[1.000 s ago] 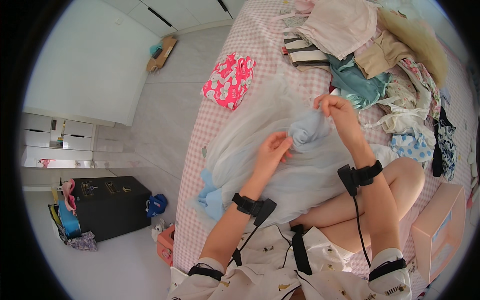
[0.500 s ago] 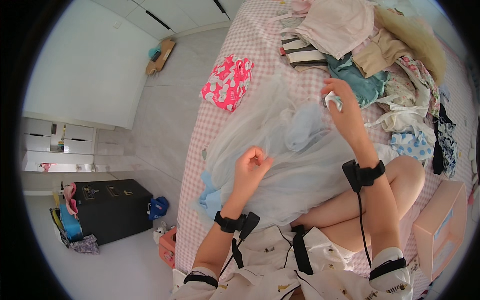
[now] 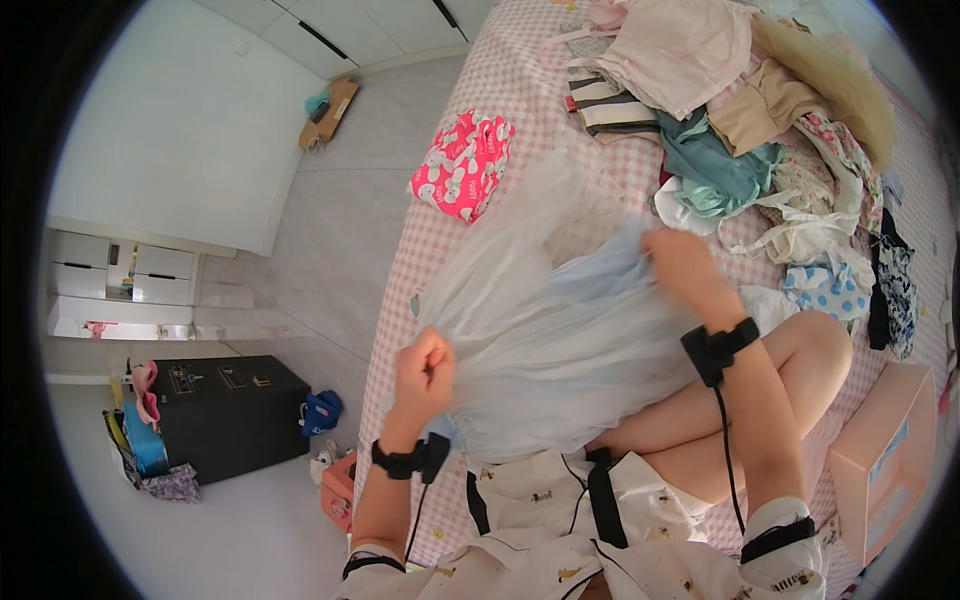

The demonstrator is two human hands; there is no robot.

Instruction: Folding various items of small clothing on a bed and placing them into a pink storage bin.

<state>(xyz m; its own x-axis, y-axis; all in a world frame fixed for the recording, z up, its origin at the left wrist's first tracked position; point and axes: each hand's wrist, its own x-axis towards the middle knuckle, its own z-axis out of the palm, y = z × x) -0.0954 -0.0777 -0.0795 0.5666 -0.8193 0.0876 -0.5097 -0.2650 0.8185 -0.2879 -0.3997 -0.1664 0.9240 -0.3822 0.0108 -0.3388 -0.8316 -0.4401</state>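
A sheer, pale blue and white tulle skirt lies spread over the bed in front of me. My left hand is closed on its left edge. On the skirt's right side my right hand is closed on the tulle, partly smeared by motion, its fingertips beside a denser light blue layer. A white cloth item lies just beyond my right hand, against a teal garment. Farther off to the left sits a folded bright pink cloth with white rabbit figures.
A heap of clothes, with a pale pink garment and a tan one, covers the far right. A pink open bin stands at the right beside my bent legs. The bed's left edge drops to grey floor; a black cabinet is beyond.
My right hand has left the white cloth item and come nearer, onto the tulle. My left hand has moved left and closed on the skirt's edge. The tulle is spread wider.
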